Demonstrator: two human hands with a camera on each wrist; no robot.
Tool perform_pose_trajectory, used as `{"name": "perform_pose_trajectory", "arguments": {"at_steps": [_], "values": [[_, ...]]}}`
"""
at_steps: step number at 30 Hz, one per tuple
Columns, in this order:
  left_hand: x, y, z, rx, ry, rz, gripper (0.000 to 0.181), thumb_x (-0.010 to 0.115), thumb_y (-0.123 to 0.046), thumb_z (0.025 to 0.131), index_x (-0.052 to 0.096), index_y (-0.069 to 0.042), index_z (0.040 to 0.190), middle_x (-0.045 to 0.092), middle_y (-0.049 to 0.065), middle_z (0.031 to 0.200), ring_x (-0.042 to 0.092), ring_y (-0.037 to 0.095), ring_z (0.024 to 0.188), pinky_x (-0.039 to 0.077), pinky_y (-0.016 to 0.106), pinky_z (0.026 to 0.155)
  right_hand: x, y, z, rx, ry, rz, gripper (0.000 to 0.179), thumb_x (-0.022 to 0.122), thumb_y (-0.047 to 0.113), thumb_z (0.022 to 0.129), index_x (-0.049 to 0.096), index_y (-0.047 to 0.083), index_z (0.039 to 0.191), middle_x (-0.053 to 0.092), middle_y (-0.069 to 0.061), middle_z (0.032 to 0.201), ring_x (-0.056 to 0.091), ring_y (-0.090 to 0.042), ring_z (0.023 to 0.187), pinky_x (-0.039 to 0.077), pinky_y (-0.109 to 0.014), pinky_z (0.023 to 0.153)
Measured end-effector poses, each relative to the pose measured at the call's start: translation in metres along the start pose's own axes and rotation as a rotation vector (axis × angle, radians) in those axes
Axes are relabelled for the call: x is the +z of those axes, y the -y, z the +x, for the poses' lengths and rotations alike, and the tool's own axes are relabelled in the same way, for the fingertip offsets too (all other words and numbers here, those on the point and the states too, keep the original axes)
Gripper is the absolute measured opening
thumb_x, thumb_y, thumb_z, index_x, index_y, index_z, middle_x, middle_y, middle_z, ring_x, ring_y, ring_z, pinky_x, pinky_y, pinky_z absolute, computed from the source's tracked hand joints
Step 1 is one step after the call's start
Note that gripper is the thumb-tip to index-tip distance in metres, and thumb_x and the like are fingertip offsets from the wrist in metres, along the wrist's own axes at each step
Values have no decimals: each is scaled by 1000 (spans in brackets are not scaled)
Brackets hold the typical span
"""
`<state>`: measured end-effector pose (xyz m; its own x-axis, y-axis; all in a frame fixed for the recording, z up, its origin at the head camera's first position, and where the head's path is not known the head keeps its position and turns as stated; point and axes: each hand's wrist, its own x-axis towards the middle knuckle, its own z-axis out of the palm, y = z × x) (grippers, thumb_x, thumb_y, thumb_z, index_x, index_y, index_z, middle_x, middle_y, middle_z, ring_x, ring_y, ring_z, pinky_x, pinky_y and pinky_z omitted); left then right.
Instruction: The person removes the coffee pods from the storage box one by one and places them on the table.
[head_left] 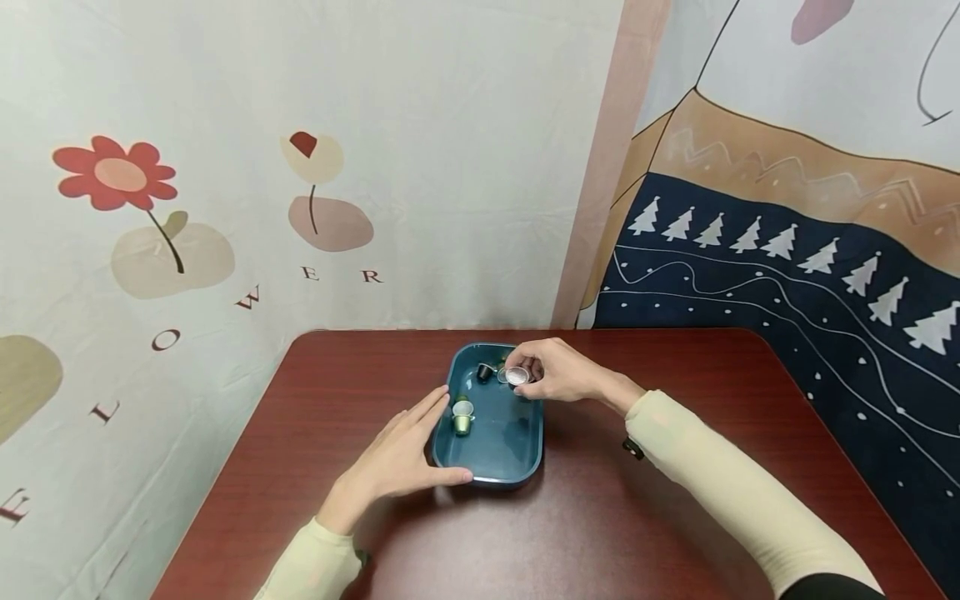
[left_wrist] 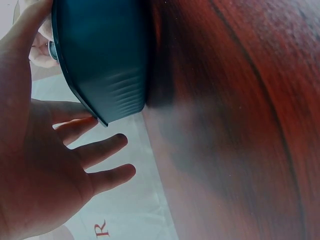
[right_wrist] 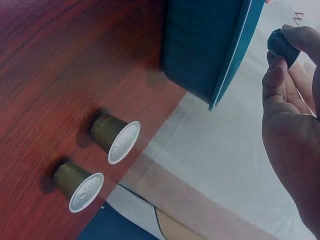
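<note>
A blue-green plastic tray (head_left: 498, 454) sits on the table. My left hand (head_left: 401, 450) spans its left near corner, fingers spread and mostly straight, thumb at the front rim and fingertips at the left rim. My right hand (head_left: 562, 371) pinches a dark coffee capsule (right_wrist: 283, 48) between thumb and fingers over the tray's far right part. Its pale lid (head_left: 517, 377) faces up in the head view. Inside the tray, a black capsule (head_left: 485, 372) lies near the far end, and green capsules (head_left: 462, 423) lie along the left side. My right fingers partly hide the far right corner.
Two olive-green capsules, one nearer the tray (right_wrist: 115, 137) and one farther off (right_wrist: 78, 186), stand on the table beside it in the right wrist view. The red-brown wooden table (head_left: 300, 417) ends at printed cloth (head_left: 465, 167) behind.
</note>
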<state>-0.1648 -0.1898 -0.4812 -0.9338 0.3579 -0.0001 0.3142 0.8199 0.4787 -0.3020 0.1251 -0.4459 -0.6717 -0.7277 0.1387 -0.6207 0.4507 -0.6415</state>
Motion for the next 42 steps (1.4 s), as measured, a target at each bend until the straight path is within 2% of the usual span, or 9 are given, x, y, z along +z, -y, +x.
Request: {"name": "perform_pose_trajectory", "arguments": {"at_steps": [8, 13, 17, 20, 24, 26, 33, 37, 42], "values": [[0, 1, 0, -3, 2, 7, 129, 83, -82, 84, 37, -5, 176, 30, 5, 189, 43, 38, 169, 36, 73, 136, -6, -6, -12, 12, -35, 38, 30, 89, 7, 91, 81, 12, 119, 74, 0, 94, 61, -10, 81, 51, -20, 71], [0, 0, 0, -2, -2, 6, 129, 84, -81, 84, 37, -5, 176, 30, 5, 189, 43, 38, 169, 35, 73, 136, -12, -8, -19, 23, -53, 41, 29, 89, 7, 91, 80, 15, 117, 74, 2, 93, 63, -11, 81, 53, -21, 71], [1, 0, 0, 3, -6, 6, 129, 84, -81, 84, 37, -5, 176, 31, 6, 189, 43, 38, 169, 35, 74, 135, -18, -11, -25, 43, -61, 69, 29, 88, 6, 92, 79, 16, 118, 78, 0, 101, 69, -15, 88, 62, -24, 79], [0, 1, -1, 5, -9, 9, 130, 83, -82, 83, 37, -5, 176, 31, 6, 189, 43, 39, 169, 35, 74, 135, -22, -13, -31, 51, -66, 90, 29, 86, 4, 92, 78, 14, 118, 80, -2, 109, 71, -17, 96, 67, -32, 89], [0, 1, -1, 1, -10, 9, 129, 84, -81, 83, 37, -6, 177, 31, 7, 189, 43, 39, 169, 35, 74, 135, -27, -17, -39, 62, -80, 102, 29, 85, 3, 92, 76, 15, 117, 80, -3, 113, 71, -20, 102, 69, -43, 97], [0, 1, -1, 3, -10, 9, 129, 84, -81, 84, 36, -6, 177, 30, 7, 189, 43, 40, 169, 35, 75, 135, -29, -20, -43, 66, -90, 108, 28, 85, 2, 92, 75, 14, 116, 80, -3, 114, 72, -22, 103, 68, -45, 98], [1, 0, -1, 0, -9, 11, 129, 84, -82, 83, 37, -6, 176, 30, 6, 189, 44, 40, 168, 37, 72, 135, -37, -30, -58, 87, -119, 174, 30, 88, 0, 92, 72, 12, 114, 82, -8, 114, 76, -21, 103, 67, -29, 95], [1, 1, -1, 2, -11, 14, 129, 83, -82, 84, 37, -5, 176, 30, 5, 189, 45, 41, 167, 38, 72, 134, -42, -33, -66, 106, -135, 185, 32, 92, 0, 90, 72, 11, 113, 82, -10, 112, 77, -19, 101, 67, -27, 95], [2, 1, -1, 5, -12, 11, 130, 82, -85, 83, 37, -5, 176, 30, 5, 189, 45, 41, 167, 38, 73, 134, -47, -38, -75, 161, -154, 161, 34, 96, 6, 90, 73, 13, 114, 82, -5, 111, 76, -19, 100, 66, -25, 94]]}}
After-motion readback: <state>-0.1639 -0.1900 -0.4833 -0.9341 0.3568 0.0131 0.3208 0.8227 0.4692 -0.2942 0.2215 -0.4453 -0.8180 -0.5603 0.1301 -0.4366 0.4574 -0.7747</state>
